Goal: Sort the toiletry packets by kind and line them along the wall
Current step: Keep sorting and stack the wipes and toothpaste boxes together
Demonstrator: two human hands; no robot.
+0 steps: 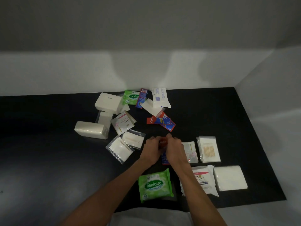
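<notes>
My left hand and my right hand meet at the middle of the black tabletop, both closed on a red and blue toothpaste packet lying between them. More toothpaste packets lie just beyond. A green Sanicare wipes pack sits near my forearms; another green Sanicare pack lies by the far wall. To the right lie a Dove soap packet, a white tissue pack and clear bags of cotton swabs. White tissue packs lie at the left.
A white wall runs along the far edge of the black tabletop, and a side wall closes the right. Clear sachets and a Dove sachet lie left of my hands. A white soap packet leans near the wall.
</notes>
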